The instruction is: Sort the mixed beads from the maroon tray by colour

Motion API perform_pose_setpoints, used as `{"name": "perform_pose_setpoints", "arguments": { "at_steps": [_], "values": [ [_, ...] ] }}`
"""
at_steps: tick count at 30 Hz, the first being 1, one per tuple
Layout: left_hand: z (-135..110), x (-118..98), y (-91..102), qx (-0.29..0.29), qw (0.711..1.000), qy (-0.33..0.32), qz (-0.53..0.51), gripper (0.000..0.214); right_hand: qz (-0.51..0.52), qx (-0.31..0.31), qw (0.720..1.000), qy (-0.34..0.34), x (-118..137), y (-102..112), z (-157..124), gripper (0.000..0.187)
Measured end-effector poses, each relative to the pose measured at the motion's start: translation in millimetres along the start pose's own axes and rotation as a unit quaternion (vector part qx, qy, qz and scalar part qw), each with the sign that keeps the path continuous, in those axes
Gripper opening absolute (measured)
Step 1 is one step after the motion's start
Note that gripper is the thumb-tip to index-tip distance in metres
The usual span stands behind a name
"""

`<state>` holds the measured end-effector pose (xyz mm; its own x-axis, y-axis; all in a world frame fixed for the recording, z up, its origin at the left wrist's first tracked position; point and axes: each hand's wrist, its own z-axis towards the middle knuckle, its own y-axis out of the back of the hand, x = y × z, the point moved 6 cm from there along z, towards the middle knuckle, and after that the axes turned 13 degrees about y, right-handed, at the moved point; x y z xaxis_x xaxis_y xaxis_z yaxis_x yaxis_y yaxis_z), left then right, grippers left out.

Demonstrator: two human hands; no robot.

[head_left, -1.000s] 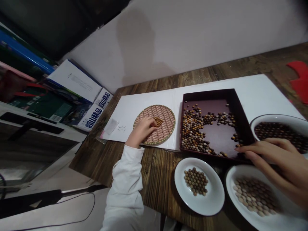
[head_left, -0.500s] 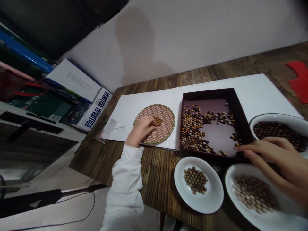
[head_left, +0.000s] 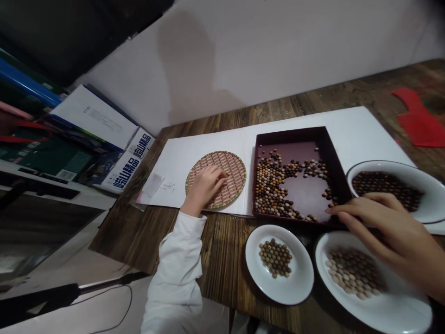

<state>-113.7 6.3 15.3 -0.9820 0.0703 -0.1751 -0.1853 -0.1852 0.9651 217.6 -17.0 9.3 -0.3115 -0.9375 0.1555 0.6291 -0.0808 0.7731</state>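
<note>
My left hand (head_left: 205, 188) rests on a round woven tray (head_left: 231, 162) with its fingers curled together; whatever lies under or between the fingertips is hidden. At the near right corner of a dark red box (head_left: 292, 131), my right hand (head_left: 385, 227) has its thumb and index finger close together over the inside edge. I cannot make out what they hold. Mixed beads (head_left: 269, 181) in black, yellow and pale tones lie in the box. Below the right hand stands a white dish (head_left: 392, 311) with pale beads (head_left: 352, 273).
A small white dish (head_left: 255, 271) holds greenish-brown beads (head_left: 276, 257). Dark beads (head_left: 385, 188) fill part of a white bowl (head_left: 429, 197) at the right. A red scoop-like object (head_left: 419, 123) lies at the far right. Boxes (head_left: 128, 167) are stacked at the left.
The left hand has shifted over the small pile of golden-brown beads on the woven tray, which showed before and is now out of sight. The right hand stays at the box corner.
</note>
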Motion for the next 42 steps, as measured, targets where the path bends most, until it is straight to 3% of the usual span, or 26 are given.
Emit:
{"name": "perform_pose_setpoints", "arguments": {
  "at_steps": [3,6,12,18,25,42],
  "values": [
    [-4.8,-26.1,3.2,-0.069,0.995,-0.075,0.006,0.011,0.006,-0.003,1.000,-0.003,-0.9,-1.0,-1.9,0.017],
    [-9.5,-51.3,4.1,-0.094,0.988,-0.120,-0.017,0.017,0.021,-0.001,1.000,-0.012,-2.0,-2.9,-4.1,0.013],
    [-4.3,-93.5,-9.1,-0.006,0.987,-0.157,-0.045,0.022,0.051,0.005,0.998,-0.037,-2.8,-4.6,-6.8,0.012],
    [11.6,-124.9,-23.9,0.095,0.978,-0.183,0.040,0.018,0.043,-0.014,0.999,-0.018,0.8,-3.1,-2.4,0.011],
    [21.6,-133.4,-29.7,0.125,0.972,-0.169,0.105,0.019,0.028,-0.018,0.999,-0.006,6.6,-0.8,2.0,0.011],
    [20.8,-137.4,-32.5,0.130,0.971,-0.168,0.107,0.018,0.035,-0.009,0.999,-0.007,6.4,-2.3,2.9,0.013]
  ]
}}
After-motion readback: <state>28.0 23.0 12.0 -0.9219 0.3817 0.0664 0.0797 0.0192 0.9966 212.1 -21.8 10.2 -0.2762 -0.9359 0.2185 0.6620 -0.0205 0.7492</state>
